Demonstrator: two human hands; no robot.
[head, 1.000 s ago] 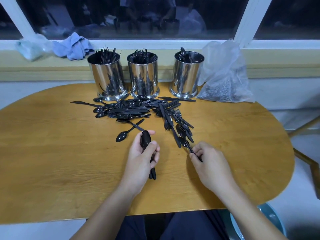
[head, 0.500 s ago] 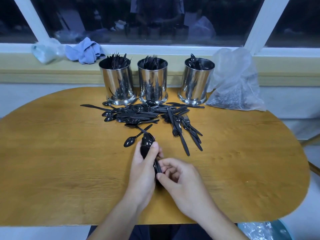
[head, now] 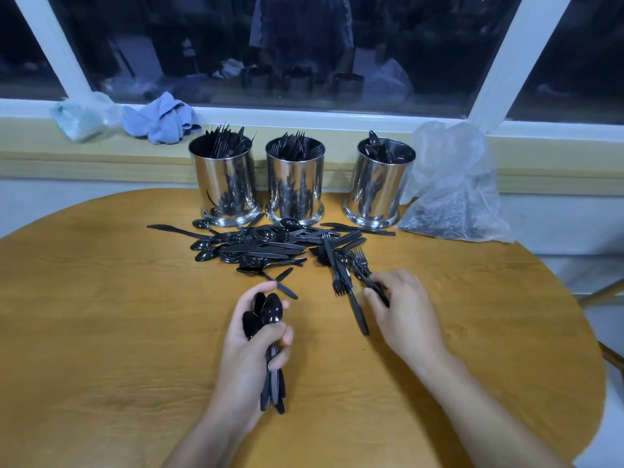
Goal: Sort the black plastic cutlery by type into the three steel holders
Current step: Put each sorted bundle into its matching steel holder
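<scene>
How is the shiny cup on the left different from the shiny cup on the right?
The left holder is packed with thin, pointed pieces that stick up above its rim; the right holder looks less full, with spoon bowls showing, one poking over the rim. The left holder stands close beside the middle holder; the right holder stands apart, next to the plastic bag. Both are upright steel cylinders at the table's far edge.
</scene>
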